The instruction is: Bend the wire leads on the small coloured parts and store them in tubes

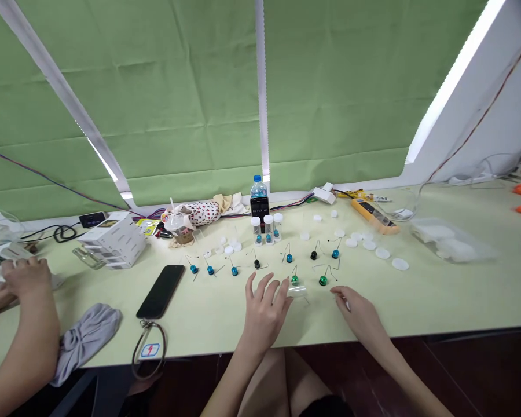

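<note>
My left hand (263,304) is over the table's front half, its thumb and forefinger on the end of a clear plastic tube (298,290) lying on its side. To the right, my right hand (359,310) is closed, fingertips pressed together; what they hold, if anything, is too small to make out. Just beyond the hands are two green bead-like pieces with bent wires, one green piece (294,280) by the tube and another green piece (323,280). Farther back lie several similar blue pieces (289,258) and black pieces (314,255). Three capped tubes (268,230) stand upright, blue pieces inside.
White discs (382,253) lie at right, near a plastic bag (451,240) and yellow multimeter (374,216). A phone timer (259,209) leans against a bottle (258,186). A black phone (160,291), grey cloth (91,330) and white boxes (117,240) are left, beside another person's arm (30,324).
</note>
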`<state>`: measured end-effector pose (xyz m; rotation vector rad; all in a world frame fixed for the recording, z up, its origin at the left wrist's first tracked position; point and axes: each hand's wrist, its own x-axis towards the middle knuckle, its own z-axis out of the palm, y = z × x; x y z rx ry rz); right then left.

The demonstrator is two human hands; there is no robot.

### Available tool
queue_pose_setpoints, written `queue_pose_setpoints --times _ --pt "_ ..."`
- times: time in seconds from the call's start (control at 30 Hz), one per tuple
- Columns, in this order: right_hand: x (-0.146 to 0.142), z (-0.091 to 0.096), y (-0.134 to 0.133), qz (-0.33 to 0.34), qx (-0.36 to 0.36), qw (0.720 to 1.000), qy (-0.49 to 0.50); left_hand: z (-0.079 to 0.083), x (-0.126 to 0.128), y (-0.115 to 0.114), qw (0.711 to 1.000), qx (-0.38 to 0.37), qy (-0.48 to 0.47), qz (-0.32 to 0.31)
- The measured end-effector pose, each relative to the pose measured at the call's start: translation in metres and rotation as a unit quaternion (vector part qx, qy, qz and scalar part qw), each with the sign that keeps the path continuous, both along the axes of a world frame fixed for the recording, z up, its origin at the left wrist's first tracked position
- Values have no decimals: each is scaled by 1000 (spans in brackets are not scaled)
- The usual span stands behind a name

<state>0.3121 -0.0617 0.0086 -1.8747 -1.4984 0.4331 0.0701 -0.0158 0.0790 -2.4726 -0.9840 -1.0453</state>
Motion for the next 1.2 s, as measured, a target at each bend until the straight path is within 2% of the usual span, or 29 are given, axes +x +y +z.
queue_pose_setpoints --times 0.07,0.17,0.27,0.33,0.4,0.53,0.73,0.8,0.9,0.97,1.0,1.03,1.1,1.2 --pt "9 -7 4 -14 19 994 -111 0 -5 0 999 -41 -34 -6" --pt "13 -15 12 -7 51 977 -206 0 -9 -5 987 -127 -95 -35" --pt "15 -23 19 6 77 966 -248 -3 -5 -16 939 -308 -113 -107" --pt "18 -26 22 19 84 962 -260 -9 4 -26 900 -400 -66 -162" --pt "21 -28 23 37 87 959 -267 -16 17 -33 908 -385 8 -167" --pt "28 -28 24 69 118 950 -281 -28 37 -35 940 -275 127 -155" --pt "37 -12 21 114 139 950 -254 -37 39 -21 948 -238 182 -106" --pt "40 -5 17 88 140 958 -232 -38 36 -19 951 -229 182 -97" --pt "39 8 4 -29 142 972 -186 -34 33 -22 958 -211 172 -84" --pt "30 18 -8 -98 153 977 -110 -29 32 -27 962 -204 162 -80" --pt "22 23 -15 -102 159 980 -59 -25 33 -31 962 -207 161 -80" --pt "13 29 -22 -83 164 983 -4 -22 34 -35 960 -212 163 -82" --pt "-7 39 -34 13 142 988 64 -16 37 -43 955 -223 176 -90" --pt "-30 50 -42 110 95 988 61 -12 40 -54 948 -230 194 -101"
